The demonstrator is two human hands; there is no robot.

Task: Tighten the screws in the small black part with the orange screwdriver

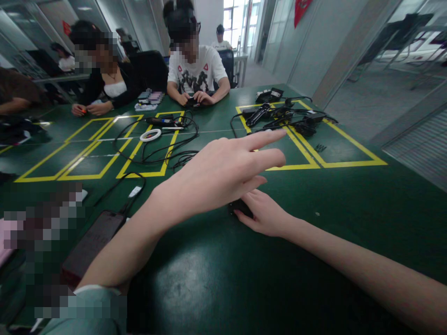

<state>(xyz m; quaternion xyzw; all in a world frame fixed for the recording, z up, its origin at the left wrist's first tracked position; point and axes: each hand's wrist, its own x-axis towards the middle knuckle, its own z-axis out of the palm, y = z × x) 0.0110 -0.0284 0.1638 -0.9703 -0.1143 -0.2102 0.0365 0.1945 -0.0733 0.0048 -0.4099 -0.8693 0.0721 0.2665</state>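
My left hand (223, 167) is raised over the middle of the green table (349, 242), fingers stretched out to the right and apart, with nothing in them. Below and behind it, my right hand (263, 211) rests low at the table, its fingers closed around a small black object (241, 208). My left hand partly covers that object, so its kind does not show. Beyond my hands lies a tangle of black cables and devices (286, 116), on and around yellow tape rectangles.
Left of my arm lie a dark power-brick-like box (94, 242) with a cable and a pink item (14, 232). Looped black cables (153, 160) and a white tape roll (150, 135) lie farther back. Across the table, a person in a white shirt (195, 70) handles a dark object.
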